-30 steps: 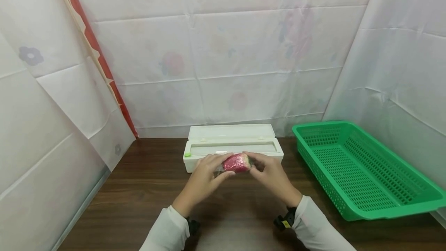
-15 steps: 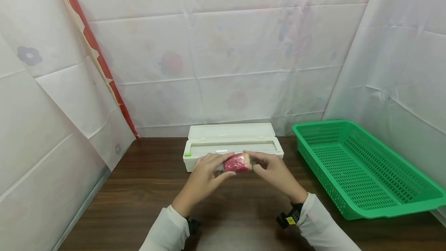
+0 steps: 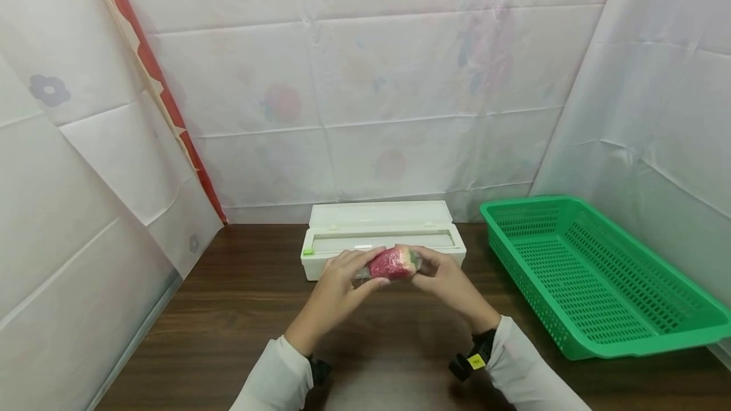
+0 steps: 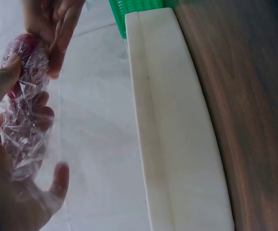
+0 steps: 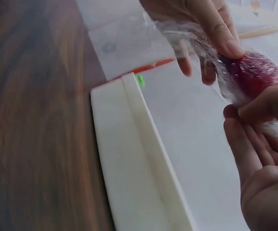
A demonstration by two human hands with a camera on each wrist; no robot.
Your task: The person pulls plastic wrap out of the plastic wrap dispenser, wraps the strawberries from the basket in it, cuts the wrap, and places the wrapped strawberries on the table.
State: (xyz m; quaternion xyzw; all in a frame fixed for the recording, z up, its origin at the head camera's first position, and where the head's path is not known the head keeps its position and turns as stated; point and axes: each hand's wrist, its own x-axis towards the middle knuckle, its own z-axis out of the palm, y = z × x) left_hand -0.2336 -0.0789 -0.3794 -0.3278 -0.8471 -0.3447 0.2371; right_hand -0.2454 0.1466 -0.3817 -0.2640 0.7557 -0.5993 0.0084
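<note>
A red, rounded, fruit-like piece [image 3: 391, 263], pale yellow and green at one end, is held up between both hands in front of a white box. Clear cling film [image 4: 24, 137] is wrapped round it, with a loose crumpled tail on the left side. My left hand [image 3: 339, 284] grips the left end, thumb on the near side and fingers beyond, the film tail lying across its palm in the left wrist view. At the yellow-green end, my right hand [image 3: 451, 281] pinches the wrapped piece between thumb and fingers.
The white cling film dispenser [image 3: 320, 266] lies behind the hands, its lid [image 3: 381, 214] raised and a green slider [image 3: 308, 252] at its left. A green perforated basket [image 3: 531, 300] stands to the right on the dark wooden table [image 3: 228, 328]. White sheeting hangs around the table.
The right hand moved slightly right, then back in, at the yellow-green end. The wrapped piece has shifted a little to the right; the left hand has barely moved.
</note>
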